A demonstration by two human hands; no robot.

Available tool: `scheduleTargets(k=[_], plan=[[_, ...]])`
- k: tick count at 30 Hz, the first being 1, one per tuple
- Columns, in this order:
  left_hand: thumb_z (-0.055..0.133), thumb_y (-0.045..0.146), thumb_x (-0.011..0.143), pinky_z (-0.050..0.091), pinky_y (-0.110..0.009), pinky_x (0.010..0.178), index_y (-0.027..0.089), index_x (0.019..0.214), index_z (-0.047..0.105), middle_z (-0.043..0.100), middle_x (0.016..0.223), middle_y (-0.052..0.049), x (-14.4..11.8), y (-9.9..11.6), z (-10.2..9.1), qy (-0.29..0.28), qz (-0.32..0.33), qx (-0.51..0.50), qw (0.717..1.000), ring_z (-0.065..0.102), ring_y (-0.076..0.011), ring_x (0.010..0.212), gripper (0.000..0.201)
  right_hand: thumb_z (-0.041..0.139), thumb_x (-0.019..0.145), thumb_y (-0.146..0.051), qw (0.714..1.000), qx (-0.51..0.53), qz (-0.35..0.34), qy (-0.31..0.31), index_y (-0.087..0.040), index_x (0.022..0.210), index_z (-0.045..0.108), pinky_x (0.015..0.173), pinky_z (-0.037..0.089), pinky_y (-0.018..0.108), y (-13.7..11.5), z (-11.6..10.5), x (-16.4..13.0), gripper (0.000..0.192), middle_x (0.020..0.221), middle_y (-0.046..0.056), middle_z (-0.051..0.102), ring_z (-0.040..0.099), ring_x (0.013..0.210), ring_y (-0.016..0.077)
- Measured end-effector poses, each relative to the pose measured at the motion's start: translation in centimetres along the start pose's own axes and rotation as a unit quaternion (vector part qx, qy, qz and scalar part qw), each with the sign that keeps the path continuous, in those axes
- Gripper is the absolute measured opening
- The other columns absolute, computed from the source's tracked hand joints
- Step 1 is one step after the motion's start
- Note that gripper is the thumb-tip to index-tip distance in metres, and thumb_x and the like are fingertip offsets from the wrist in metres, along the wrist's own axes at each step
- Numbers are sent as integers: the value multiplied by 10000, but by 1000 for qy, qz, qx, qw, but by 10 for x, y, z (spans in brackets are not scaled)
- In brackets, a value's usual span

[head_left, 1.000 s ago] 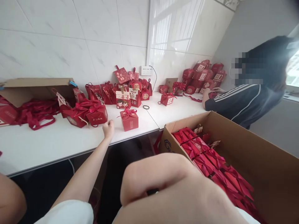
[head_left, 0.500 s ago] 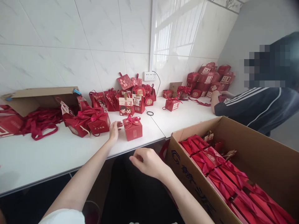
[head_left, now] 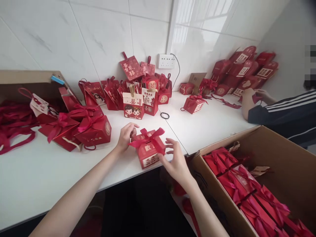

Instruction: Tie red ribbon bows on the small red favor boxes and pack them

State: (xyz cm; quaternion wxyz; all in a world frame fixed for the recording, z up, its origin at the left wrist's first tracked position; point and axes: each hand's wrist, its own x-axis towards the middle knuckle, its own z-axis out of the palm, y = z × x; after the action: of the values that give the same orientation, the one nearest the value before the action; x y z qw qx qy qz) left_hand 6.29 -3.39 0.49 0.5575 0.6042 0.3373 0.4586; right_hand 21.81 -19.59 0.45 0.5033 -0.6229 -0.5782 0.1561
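Near the front edge of the worktop (head_left: pixel 118 176), we have the box (head_left: pixel 144 153) between our left grip (head_left: pixel 126 136), loosely curled beside it, and our nearer right grip (head_left: pixel 176 161), fingers spread.

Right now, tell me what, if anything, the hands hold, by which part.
The left hand and right hand flank a red box, the right thumb at its right edge; whether either grips it cannot be told.
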Motion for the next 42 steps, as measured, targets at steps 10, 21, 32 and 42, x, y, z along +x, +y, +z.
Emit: scheduleTargets(k=[10, 21, 32, 42], plan=[[493, 448, 795, 386, -238, 486, 192, 885, 590, 491, 746, -1, -14, 14, 4, -51, 75, 154, 984, 479, -117, 567, 288, 499, 865, -406, 999, -16, 6, 41, -215, 1040, 515, 740, 516, 344, -21, -23, 33, 259, 1041, 80, 589, 587, 924, 199], [475, 400, 845, 452, -295, 731, 209, 922, 544, 602, 953, -44, -26, 32, 7, -73, 47, 203, 975, 570, -192, 899, 217, 521, 849, -416, 987, -130, 90, 39, -202, 825, 509, 600, 487, 252, -27, -14, 27, 216, 827, 32, 574, 581, 699, 145], [413, 460, 866, 337, -255, 521, 206, 625, 381, 442, 601, 30, -54, 66, 7, -111, 30, 387, 915, 443, -134, 550, 352, 342, 865, -618, 952, -253, 150, -90, -212, 434, 337, 404, 229, 251, -58, -26, 10, 593, 382, 0, 442, 389, 357, 125], [473, 412, 819, 380, -260, 517, 202, 565, 458, 481, 551, 16, -29, 63, -10, -88, 41, 280, 955, 469, -145, 537, 330, 469, 820, -509, 982, 67, 176, -22, -209, 497, 513, 407, 389, 246, -20, -20, 24, 442, 365, -11, 470, 472, 358, 130]])
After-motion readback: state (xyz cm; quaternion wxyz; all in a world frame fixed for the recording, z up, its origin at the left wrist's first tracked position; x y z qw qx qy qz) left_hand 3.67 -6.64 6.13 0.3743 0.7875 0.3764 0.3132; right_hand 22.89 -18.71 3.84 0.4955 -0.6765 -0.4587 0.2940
